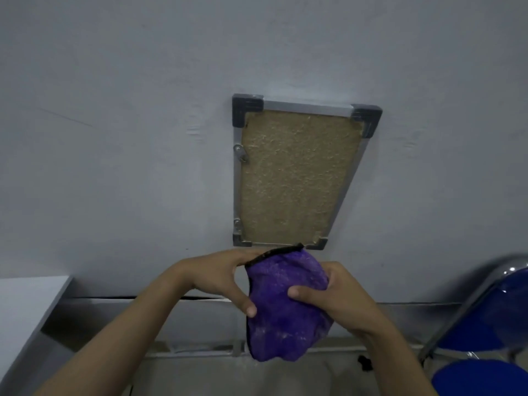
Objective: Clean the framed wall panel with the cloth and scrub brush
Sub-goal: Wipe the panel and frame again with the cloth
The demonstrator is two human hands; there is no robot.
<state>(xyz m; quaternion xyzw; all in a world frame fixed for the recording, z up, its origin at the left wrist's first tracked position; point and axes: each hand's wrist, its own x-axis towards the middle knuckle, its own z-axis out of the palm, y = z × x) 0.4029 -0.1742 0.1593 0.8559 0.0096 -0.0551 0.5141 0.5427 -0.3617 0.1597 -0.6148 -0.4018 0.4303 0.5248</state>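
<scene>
Both hands, left hand [228, 274] and right hand [328, 292], are pinching the bunched purple fuzzy cloth [285, 307] just below the grey-framed tan fibrous wall panel [297, 178], so wiping is seemingly yet to begin, no scrub brush showing.

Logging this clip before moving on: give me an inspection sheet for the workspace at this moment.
Surface: grey wall, faint scuffs.
Job's things: framed panel on the wall, brown textured face, dark corner caps; purple cloth bunched just below it; scrub brush not seen.
Clutter: small dark object on the floor.
Grippers: left hand and right hand both grip the cloth.
Cables: nothing seen.
Surroundings: blue chairs at right, white tabletop at left.
</scene>
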